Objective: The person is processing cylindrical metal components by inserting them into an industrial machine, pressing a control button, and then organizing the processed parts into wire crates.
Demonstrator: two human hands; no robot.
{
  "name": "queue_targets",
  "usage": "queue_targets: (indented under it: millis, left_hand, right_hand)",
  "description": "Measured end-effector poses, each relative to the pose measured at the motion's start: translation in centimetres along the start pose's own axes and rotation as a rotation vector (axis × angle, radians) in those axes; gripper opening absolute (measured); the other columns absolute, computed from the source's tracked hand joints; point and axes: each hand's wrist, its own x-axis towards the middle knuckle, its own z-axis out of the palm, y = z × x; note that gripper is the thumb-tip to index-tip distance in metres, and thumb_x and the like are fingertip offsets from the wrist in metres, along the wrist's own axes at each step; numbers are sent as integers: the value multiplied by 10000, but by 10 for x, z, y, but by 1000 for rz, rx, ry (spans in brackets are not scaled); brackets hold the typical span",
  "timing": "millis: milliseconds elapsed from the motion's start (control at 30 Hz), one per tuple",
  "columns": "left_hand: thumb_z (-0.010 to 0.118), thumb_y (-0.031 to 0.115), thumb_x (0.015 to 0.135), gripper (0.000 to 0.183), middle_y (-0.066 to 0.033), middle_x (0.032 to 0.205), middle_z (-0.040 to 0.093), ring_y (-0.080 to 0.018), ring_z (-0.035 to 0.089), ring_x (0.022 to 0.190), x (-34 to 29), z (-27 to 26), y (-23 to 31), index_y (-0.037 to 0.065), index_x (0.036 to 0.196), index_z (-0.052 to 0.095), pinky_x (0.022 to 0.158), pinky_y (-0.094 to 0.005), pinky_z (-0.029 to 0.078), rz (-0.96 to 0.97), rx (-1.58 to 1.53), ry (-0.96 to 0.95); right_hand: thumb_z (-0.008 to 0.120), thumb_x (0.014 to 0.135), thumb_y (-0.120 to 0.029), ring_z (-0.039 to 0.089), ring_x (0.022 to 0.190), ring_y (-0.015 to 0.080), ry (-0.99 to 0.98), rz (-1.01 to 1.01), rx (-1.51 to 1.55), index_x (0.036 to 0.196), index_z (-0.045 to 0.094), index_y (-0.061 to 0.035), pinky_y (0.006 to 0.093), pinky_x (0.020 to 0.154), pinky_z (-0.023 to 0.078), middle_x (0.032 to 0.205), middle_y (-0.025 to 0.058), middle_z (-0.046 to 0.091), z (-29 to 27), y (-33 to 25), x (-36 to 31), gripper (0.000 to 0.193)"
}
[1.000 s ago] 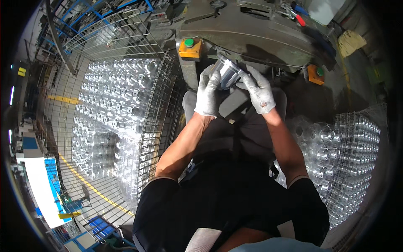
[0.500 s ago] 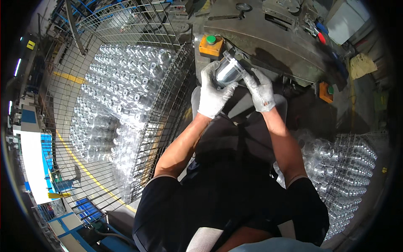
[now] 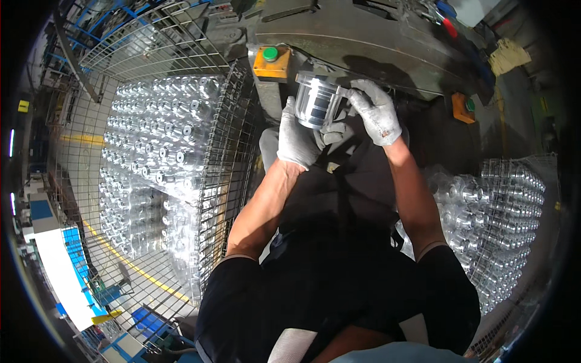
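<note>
A shiny metal cylinder with a wider flanged rim [image 3: 317, 104] is held up in front of me, rim uppermost and slightly tilted. Wrapped round its left side and underside is my left hand [image 3: 298, 140], in a white work glove, thumb up along the wall. My right hand [image 3: 376, 112], gloved too with a worn spot near the wrist, has its bent fingertips at the right edge of the rim. The inside of the cylinder is hidden from this view.
On my left stands a wire cage [image 3: 224, 133] stacked with plastic-wrapped metal parts [image 3: 158, 142]. More wrapped parts [image 3: 484, 212] are at right. An orange box with a green button [image 3: 271, 63] sits by the metal machine bed [image 3: 339, 45]; another orange button box [image 3: 463, 107] is farther right.
The metal cylinder has been turned more upright, rim uppermost. My left hand has shifted lower around it, and my right fingers have moved up to the rim. The whole view has shifted slightly.
</note>
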Motion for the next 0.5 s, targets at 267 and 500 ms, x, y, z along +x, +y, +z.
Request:
queue_targets:
  millis: [267, 500]
  left_hand:
    - [343, 494, 946, 553, -119, 1316, 488, -279, 454, 1219, 20, -12, -22, 103, 1329, 417, 1026, -466, 345, 117, 124, 144]
    - [329, 614, 897, 637, -145, 1195, 559, -337, 583, 990, 24, -12, -17, 111, 1261, 474, 851, -530, 493, 10, -59, 141]
  right_hand:
    - [627, 872, -130, 525, 638, 52, 34, 188, 155, 1038, 620, -30, 193, 556, 429, 843, -1, 638, -16, 5, -6, 194]
    - [577, 902, -111, 608, 750, 89, 44, 53, 275, 1124, 592, -41, 200, 593, 464, 1009, 31, 638, -19, -3, -9, 233]
